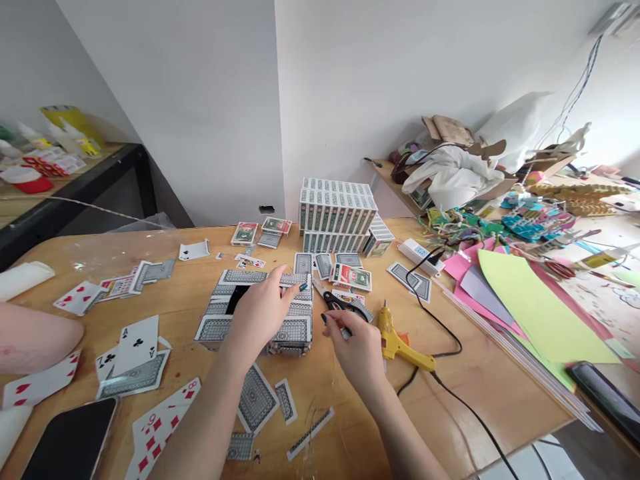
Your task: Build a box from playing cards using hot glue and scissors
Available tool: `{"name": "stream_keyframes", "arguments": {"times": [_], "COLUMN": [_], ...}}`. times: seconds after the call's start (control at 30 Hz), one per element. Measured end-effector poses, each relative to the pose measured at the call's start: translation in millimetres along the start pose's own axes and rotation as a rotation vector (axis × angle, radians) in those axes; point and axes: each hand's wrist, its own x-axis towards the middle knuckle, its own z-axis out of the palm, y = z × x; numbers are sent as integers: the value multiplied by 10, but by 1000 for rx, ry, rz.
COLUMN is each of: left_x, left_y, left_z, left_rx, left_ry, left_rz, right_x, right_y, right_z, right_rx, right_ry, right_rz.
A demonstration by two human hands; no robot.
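Observation:
A low box covered in grey-backed playing cards (215, 327) sits on the table in front of me, with a dark opening in its top. My left hand (263, 307) lies over the box and grips its right part, thumb and fingertips at the upper right edge. Just right of the box, my right hand (355, 347) is closed in a pinch; whatever is between the fingertips is too small to make out. Black-handled scissors (345, 303) lie behind that hand, partly covered by it. A yellow hot glue gun (400, 343) rests to its right.
Stacked card packs (335, 213) stand against the wall. Loose cards (137, 343) and a phone (70, 440) lie at left, where another person's arm (35, 337) reaches in. A power strip (423, 257), black cord (457, 340) and coloured paper (540, 307) occupy the right.

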Motion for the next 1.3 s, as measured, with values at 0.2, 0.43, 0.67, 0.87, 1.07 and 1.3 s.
{"name": "stream_keyframes", "arguments": {"times": [0.2, 0.43, 0.67, 0.87, 1.07, 1.3], "left_x": [-145, 4, 44, 22, 5, -117], "left_y": [-153, -680, -771, -750, -692, -685], "left_z": [-456, -608, -511, -515, -481, -561], "left_rx": [38, 196, 220, 264, 303, 261], "left_ry": [234, 200, -49, -49, -33, -77], "left_rz": [-132, -298, -190, -244, -240, -352], "right_x": [183, 381, 443, 607, 618, 719], "right_y": [17, -202, -398, -447, -428, -382], "right_z": [-229, -11, 355, 382, 402, 373], "right_rx": [12, 169, -112, -213, -271, -181], "right_ry": [19, -28, -124, -172, -188, -252], "right_rz": [-13, 44, 55, 31, 29, -68]}}
